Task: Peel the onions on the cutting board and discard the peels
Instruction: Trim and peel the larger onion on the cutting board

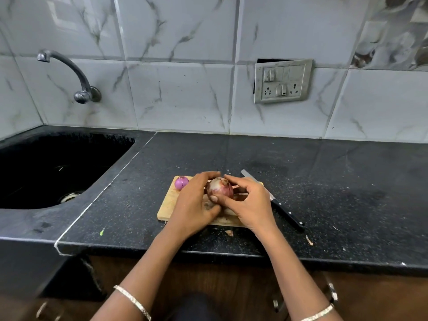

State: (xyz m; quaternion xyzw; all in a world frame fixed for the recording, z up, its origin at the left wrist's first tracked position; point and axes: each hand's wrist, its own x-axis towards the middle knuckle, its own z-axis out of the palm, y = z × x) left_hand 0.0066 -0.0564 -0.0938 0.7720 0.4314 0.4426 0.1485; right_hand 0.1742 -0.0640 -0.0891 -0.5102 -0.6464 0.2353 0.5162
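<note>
Bench [324,181]: black, with a wooden board [168,205] on it.
Onion [220,189]: just above the board, between both grips.
Left grip [196,200]: curled round its left side.
Right grip [252,202]: curled round its right side, likely the one to pull skin.

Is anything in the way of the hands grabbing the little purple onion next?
No, nothing visible blocks it. The little purple onion sits at the far left corner of the cutting board, just beyond the left hand. That hand and the right hand hold the bigger onion, so they are busy.
</note>
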